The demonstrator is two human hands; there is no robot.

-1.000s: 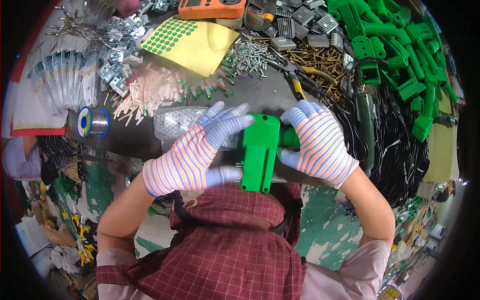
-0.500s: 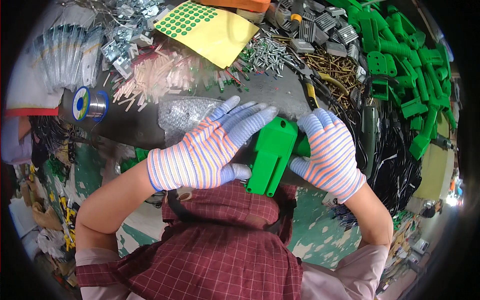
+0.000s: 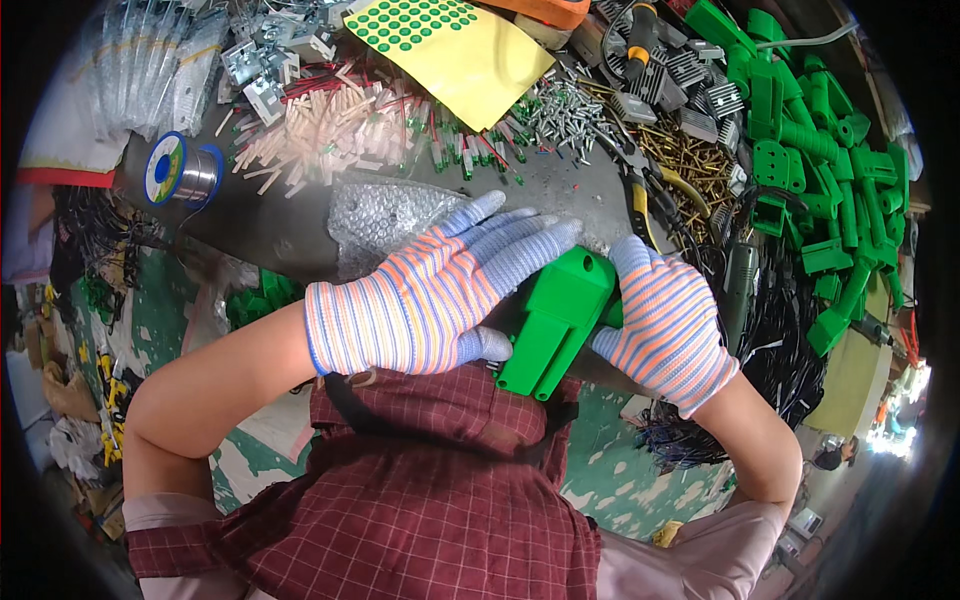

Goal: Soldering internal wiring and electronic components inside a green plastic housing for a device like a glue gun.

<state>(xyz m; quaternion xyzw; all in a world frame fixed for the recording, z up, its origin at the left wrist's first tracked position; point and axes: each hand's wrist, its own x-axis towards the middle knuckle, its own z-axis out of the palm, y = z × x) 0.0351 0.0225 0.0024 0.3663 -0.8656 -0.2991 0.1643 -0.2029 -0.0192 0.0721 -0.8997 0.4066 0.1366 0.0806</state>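
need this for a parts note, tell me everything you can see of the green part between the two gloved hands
The green part is a boxy piece, seemingly hard plastic, with a lengthwise ridge, a dark round hole near its upper end and small holes at its lower corners. It tilts, upper end rightward, over the near edge of the table. The right hand grips its right side, where a stub partly shows; the left hand has fingers and thumb along its left side. Its underside is hidden.

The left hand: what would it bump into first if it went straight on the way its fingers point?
Most likely the green part, which the left hand touches or nearly touches; depth is unclear. If it passed above that, the yellow-handled pliers look next in line.
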